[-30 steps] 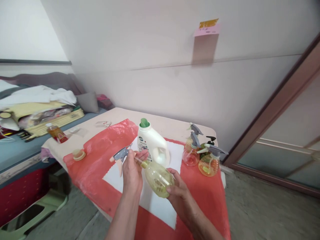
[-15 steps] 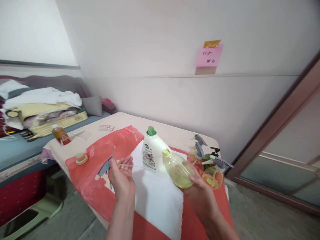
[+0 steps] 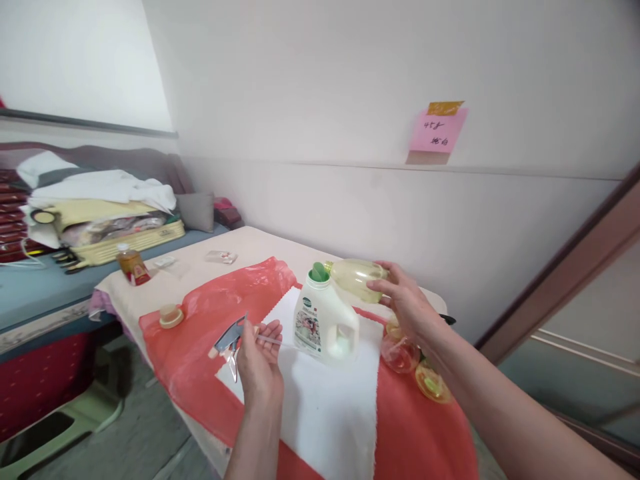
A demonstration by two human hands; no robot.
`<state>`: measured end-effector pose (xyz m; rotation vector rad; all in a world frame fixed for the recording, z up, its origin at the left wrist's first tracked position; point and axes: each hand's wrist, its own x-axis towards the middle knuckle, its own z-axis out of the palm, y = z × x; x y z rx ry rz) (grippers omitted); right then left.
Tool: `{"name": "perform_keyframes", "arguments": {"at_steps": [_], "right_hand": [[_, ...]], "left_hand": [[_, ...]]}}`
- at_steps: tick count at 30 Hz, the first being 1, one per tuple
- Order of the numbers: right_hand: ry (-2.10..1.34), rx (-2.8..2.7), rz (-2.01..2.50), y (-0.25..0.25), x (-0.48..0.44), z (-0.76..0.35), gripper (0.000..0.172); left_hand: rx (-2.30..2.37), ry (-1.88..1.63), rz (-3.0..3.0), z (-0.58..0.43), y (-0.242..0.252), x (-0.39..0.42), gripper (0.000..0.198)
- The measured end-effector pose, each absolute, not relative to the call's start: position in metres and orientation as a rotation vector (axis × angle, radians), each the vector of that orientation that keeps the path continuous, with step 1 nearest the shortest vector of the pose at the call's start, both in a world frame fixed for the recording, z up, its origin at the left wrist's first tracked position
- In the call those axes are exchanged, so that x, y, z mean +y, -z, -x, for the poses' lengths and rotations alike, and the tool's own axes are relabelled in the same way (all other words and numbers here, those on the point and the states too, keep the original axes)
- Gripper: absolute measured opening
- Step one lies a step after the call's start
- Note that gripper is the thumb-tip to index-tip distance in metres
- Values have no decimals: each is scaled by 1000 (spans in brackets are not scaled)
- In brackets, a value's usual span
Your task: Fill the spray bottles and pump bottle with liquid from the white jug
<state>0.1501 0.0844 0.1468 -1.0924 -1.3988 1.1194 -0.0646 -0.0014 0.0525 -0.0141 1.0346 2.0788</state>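
Note:
My left hand (image 3: 261,357) pinches a grey trigger spray head (image 3: 231,335) whose thin clear tube points right across the palm. Tipped nearly on its side, a see-through yellow spray bottle (image 3: 356,279) is in my right hand (image 3: 403,293). The bottle's neck is at the open mouth of a white detergent jug (image 3: 320,327); I cannot tell whether they touch. A green spout piece (image 3: 319,272) shows in the jug's mouth. The jug stands upright on a white cloth (image 3: 330,413) between my hands.
Red plastic sheeting (image 3: 200,347) lies beneath the cloth on the table. A round cap (image 3: 171,315) sits at left, and an amber bottle (image 3: 133,265) stands behind it. Spray bottles (image 3: 400,350) are partly hidden under my right forearm. A pink note (image 3: 439,130) is on the wall.
My right hand has lifted the yellow bottle and tipped it leftward, bringing its neck up to the jug's mouth. My left hand still holds the spray head. The view has shifted slightly.

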Motion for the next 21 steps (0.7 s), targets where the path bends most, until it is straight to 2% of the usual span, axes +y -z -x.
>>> {"name": "perform_keyframes", "arguments": {"at_steps": [14, 21], "right_hand": [[-574, -1907, 1290, -188, 98, -130, 68], [-498, -1952, 1311, -209, 107, -111, 74]], "left_hand": [[959, -2078, 46, 64, -53, -3, 34], [954, -2057, 105, 66, -59, -5, 32]]}}
